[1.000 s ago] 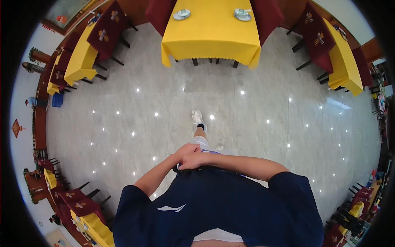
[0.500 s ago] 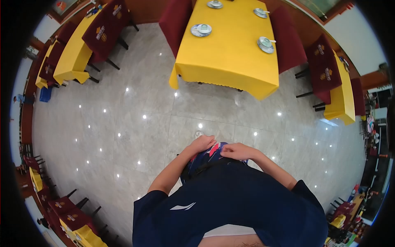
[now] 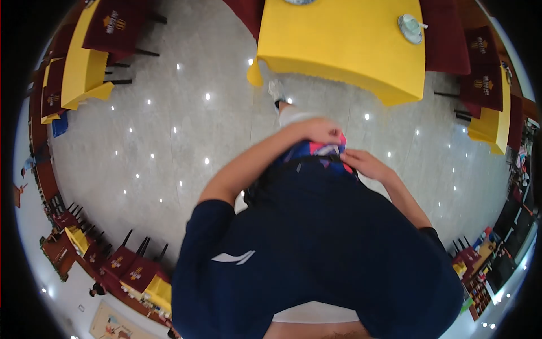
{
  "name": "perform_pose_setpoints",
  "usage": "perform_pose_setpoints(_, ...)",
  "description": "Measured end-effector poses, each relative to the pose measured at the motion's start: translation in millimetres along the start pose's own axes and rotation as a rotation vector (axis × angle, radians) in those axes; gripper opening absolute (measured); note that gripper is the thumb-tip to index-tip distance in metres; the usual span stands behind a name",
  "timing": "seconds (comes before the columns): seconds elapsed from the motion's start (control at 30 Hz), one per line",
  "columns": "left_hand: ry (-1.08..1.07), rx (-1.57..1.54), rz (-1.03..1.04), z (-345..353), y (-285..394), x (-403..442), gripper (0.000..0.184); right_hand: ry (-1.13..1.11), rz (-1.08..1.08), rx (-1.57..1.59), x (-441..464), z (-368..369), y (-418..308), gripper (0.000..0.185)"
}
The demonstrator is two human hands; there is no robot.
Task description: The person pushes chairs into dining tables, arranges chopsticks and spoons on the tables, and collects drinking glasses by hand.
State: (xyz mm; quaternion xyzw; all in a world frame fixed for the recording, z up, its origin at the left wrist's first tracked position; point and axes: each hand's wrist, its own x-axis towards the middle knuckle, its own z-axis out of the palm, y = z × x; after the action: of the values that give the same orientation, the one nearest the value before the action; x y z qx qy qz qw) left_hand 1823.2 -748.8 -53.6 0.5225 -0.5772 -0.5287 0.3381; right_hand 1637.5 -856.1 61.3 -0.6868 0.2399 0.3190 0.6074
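In front of my waist is a colourful patterned cloth (image 3: 323, 149) in blue, pink and white; I cannot tell whether it is worn or loose. My left hand (image 3: 319, 130) is closed at its far edge, fingers curled and slightly blurred. From the other side, my right hand (image 3: 366, 163) pinches the cloth's near right edge between thumb and fingers. A black strap or band (image 3: 307, 165) crosses just below the cloth, by the hem of my dark blue shirt (image 3: 316, 237). Beyond my left hand one foot in a light shoe (image 3: 275, 90) is stepped forward.
Ahead stands a table with a yellow cloth (image 3: 339, 45), bearing a bowl with a spoon on a plate (image 3: 411, 28). Maroon chairs (image 3: 446, 39) flank it. More yellow tables (image 3: 84, 62) and chairs line both sides. Grey shiny floor tiles (image 3: 186, 130) lie between.
I have moved closer to the yellow table, and a foot has come forward. Both hands have shifted up and right in view, still at the patterned cloth.
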Motion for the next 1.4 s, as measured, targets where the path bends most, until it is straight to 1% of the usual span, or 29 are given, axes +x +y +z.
perform_pose_setpoints(0.07,0.005,0.011,0.075,-49,-11,-1,0.024,-0.086,0.04,0.1,15,-16,-51,0.036)
perform_pose_setpoints(0.1,-0.006,-0.022,0.059,-73,-9,-1,0.024,-0.106,0.065,0.121,22,-20,-67,0.036)
perform_pose_setpoints(0.17,0.023,0.022,0.043,-122,-12,1,0.018,-0.131,0.073,0.348,43,-31,-98,0.036)
perform_pose_setpoints(0.2,0.023,0.014,0.04,-132,-16,3,0.018,-0.135,0.08,0.351,44,-35,-109,0.036)
perform_pose_setpoints(0.27,0.235,0.101,0.102,-170,-30,13,0.015,-0.25,0.158,0.399,57,-51,-140,0.038)
perform_pose_setpoints(0.3,0.25,0.085,0.091,-187,-41,15,0.016,-0.281,0.17,0.495,62,-57,-150,0.037)
perform_pose_setpoints(0.33,0.259,0.069,0.085,-195,-49,8,0.016,-0.292,0.187,0.492,67,-60,-160,0.037)
perform_pose_setpoints(0.4,0.228,0.091,-0.006,-230,-62,-6,0.016,-0.325,0.249,0.695,87,-72,-178,0.036)
perform_pose_setpoints(0.43,0.151,-0.006,-0.09,-225,-63,-22,0.02,-0.36,0.254,0.719,89,-69,-171,0.034)
perform_pose_setpoints(0.47,0.153,-0.017,-0.093,-239,-73,-37,0.02,-0.365,0.265,0.721,102,-71,-174,0.034)
perform_pose_setpoints(0.53,0.104,0.068,-0.072,-257,-104,-72,0.027,-0.273,0.193,0.472,126,-71,-186,0.034)
perform_pose_setpoints(0.57,0.172,-0.052,-0.13,-264,-120,-95,0.03,-0.257,0.269,0.573,133,-68,-201,0.033)
perform_pose_setpoints(0.6,0.238,-0.165,-0.178,-275,-130,-119,0.034,-0.236,0.26,0.572,142,-66,-216,0.033)
perform_pose_setpoints(0.67,0.331,-0.317,-0.358,-302,-130,-170,0.035,-0.376,0.252,0.528,158,-53,-245,0.033)
perform_pose_setpoints(0.73,0.221,-0.25,-0.435,-346,-150,-213,0.04,-0.346,0.215,0.57,183,-45,-275,0.031)
perform_pose_setpoints(0.77,0.204,-0.232,-0.396,-373,-163,-224,0.04,-0.422,0.183,0.644,200,-38,-277,0.031)
perform_pose_setpoints(0.8,0.261,-0.285,-0.327,-392,-171,-240,0.038,-0.502,0.156,0.734,211,-25,-291,0.031)
perform_pose_setpoints(0.83,0.319,-0.343,-0.262,-407,-175,-254,0.036,-0.493,0.146,0.762,225,-15,-305,0.031)
perform_pose_setpoints(0.87,0.306,-0.328,-0.226,-428,-173,-261,0.036,-0.477,0.171,0.842,238,-5,-312,0.032)
perform_pose_setpoints(0.93,0.507,-0.313,-0.287,-470,-167,-269,0.031,-0.413,0.226,0.879,258,12,-337,0.034)
perform_pose_setpoints(0.97,0.54,-0.252,-0.225,-481,-184,-270,0.029,-0.388,0.246,0.839,268,19,-353,0.032)
perform_pose_setpoints(1.0,0.521,-0.242,-0.202,-493,-191,-273,0.029,-0.361,0.23,0.846,275,28,-358,0.032)
perform_pose_setpoints(1.07,0.459,0.006,-0.138,-508,-200,-277,0.029,-0.316,0.314,0.838,287,43,-358,0.03)
perform_pose_setpoints(1.13,0.369,0.001,-0.142,-517,-191,-279,0.029,-0.283,0.335,0.898,287,53,-377,0.027)
perform_pose_setpoints(1.2,0.223,0.096,-0.147,-518,-204,-275,0.028,-0.2,0.382,0.815,290,58,-407,0.027)
perform_pose_setpoints(1.23,0.187,0.017,-0.203,-521,-214,-272,0.029,-0.093,0.412,0.752,292,58,-429,0.024)
perform_pose_setpoints(1.27,0.166,0.034,-0.188,-527,-221,-271,0.029,-0.072,0.396,0.77,297,62,-432,0.024)
perform_pose_setpoints(1.33,0.264,0.054,-0.108,-542,-229,-263,0.03,-0.002,0.392,0.691,307,62,-431,0.022)
perform_pose_setpoints(1.4,0.186,0.089,-0.154,-561,-235,-257,0.031,0.018,0.377,0.691,316,61,-435,0.027)
